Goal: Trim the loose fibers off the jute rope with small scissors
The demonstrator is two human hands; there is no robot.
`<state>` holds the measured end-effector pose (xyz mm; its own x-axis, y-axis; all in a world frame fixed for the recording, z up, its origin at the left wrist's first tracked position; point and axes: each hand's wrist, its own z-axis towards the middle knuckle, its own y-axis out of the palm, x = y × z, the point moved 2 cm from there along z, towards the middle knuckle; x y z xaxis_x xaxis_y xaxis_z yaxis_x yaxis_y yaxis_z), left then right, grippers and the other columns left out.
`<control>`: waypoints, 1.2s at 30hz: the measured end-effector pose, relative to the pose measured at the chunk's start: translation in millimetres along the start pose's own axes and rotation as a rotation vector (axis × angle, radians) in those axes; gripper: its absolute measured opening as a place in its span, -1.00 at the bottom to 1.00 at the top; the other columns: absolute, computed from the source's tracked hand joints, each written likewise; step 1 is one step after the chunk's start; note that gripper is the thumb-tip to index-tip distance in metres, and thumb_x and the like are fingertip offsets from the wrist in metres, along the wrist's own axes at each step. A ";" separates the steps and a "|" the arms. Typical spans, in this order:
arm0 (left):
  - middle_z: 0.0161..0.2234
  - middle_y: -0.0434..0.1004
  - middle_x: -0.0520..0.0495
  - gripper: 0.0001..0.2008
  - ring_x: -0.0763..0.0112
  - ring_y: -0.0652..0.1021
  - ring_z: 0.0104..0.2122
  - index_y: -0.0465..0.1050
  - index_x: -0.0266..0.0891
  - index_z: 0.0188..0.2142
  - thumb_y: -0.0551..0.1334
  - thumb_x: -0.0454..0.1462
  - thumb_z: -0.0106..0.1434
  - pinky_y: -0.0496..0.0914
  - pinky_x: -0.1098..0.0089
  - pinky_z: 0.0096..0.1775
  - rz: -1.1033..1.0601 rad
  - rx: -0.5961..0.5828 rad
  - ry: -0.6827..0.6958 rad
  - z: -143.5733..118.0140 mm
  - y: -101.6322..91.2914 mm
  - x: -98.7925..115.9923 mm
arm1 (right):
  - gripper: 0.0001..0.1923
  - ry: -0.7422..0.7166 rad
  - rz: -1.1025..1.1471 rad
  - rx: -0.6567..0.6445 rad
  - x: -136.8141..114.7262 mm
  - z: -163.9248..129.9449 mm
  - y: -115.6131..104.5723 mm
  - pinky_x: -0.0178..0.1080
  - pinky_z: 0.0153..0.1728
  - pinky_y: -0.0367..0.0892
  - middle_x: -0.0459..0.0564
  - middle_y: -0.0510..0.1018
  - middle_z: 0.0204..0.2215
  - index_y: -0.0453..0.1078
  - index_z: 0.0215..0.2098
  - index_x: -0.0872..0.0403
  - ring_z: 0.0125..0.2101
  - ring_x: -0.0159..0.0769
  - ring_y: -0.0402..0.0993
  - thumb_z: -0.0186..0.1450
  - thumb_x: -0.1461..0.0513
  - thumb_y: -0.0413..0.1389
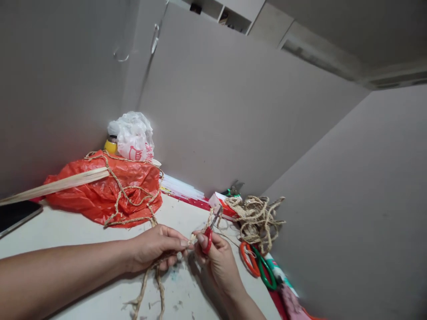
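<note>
Left hand: the left hand [160,246] is closed in a pinch, thumb against fingers, on a braided straw cord [192,239].
Right hand: the right hand [215,262] is curled round red-handled scissors [209,238], its thumb and fingertips meeting the cord just beside the left fingertips (whether a finger sits inside the handle loop, I cannot tell).
Cord's place: the worked part lies between both sets of fingertips; two loose tails [161,289] hang below the left hand, and a longer run lies beyond it across a red plastic bag [96,202].
Cord's handling: probably light, dry and soft enough to bend, a little rough rather than slippery, its frayed ends likely to shed; best pinched close to the worked spot.
Cord's look: tan to pale cream, thin and twisted, with ragged fibres at one tail.
Scissors: slim blades point up and away from the right hand; the red handle seems the safe hold.
Beyond the right hand: a tangled heap of straw rope [258,222].
Right of that hand: an orange loop handle [250,262] and a green loop handle [266,269].
Beneath both hands: a white tabletop [187,218] flecked with scraps.
</note>
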<state>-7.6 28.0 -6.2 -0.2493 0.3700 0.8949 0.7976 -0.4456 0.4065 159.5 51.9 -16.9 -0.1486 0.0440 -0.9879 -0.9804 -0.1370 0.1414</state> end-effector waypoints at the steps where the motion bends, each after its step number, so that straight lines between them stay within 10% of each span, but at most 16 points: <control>1: -0.75 0.27 0.12 -0.72 0.66 0.20 -0.79 0.48 -0.33 -0.43 0.31 -0.11 0.01 0.05 0.57 -0.69 0.006 0.005 -0.007 -0.3 0.5 -0.4 | -0.70 0.000 0.001 0.001 1.2 -0.3 -0.7 -0.37 -0.65 -0.05 -0.19 0.28 -0.75 0.49 -0.42 0.15 -0.71 -0.52 0.07 0.03 0.07 0.28; 20: -0.68 0.22 0.15 -0.75 0.72 0.06 -0.75 0.42 -0.33 -0.41 0.35 -0.19 -0.03 -0.12 0.56 -0.69 -0.102 0.148 -0.034 8.1 -3.7 -3.5 | -0.67 0.023 -0.147 -0.039 5.0 11.1 -11.3 -0.37 -0.66 -0.08 -0.21 0.25 -0.79 0.37 -0.53 0.13 -0.75 -0.53 0.04 0.11 0.02 0.19; 26: -0.71 0.21 0.17 -0.72 0.68 0.11 -0.76 0.39 -0.31 -0.38 0.33 -0.17 -0.03 -0.02 0.56 -0.71 -0.042 0.350 0.117 15.4 -17.1 -2.8 | -0.59 -0.146 -0.676 -0.135 -7.8 7.1 -12.6 -0.36 -0.64 -0.03 -0.20 0.15 -0.76 0.11 -0.70 0.07 -0.68 -0.49 0.03 0.16 0.04 0.09; 36: -0.79 0.15 0.21 -0.77 0.65 0.11 -0.79 0.44 -0.33 -0.38 0.28 -0.19 0.02 -0.02 0.52 -0.71 0.114 0.448 0.163 16.0 -18.9 0.3 | -0.75 -0.405 -1.559 -0.167 -18.8 -6.2 -3.6 -0.28 -0.53 -0.10 -0.11 0.32 -0.73 0.24 -0.65 0.05 -0.64 -0.41 0.12 0.11 0.12 0.04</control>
<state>-13.9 49.6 -16.6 -0.2009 0.1912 0.9608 0.9737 -0.0685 0.2172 166.6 45.4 0.8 0.8761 0.4766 -0.0731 -0.1833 0.1891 -0.9647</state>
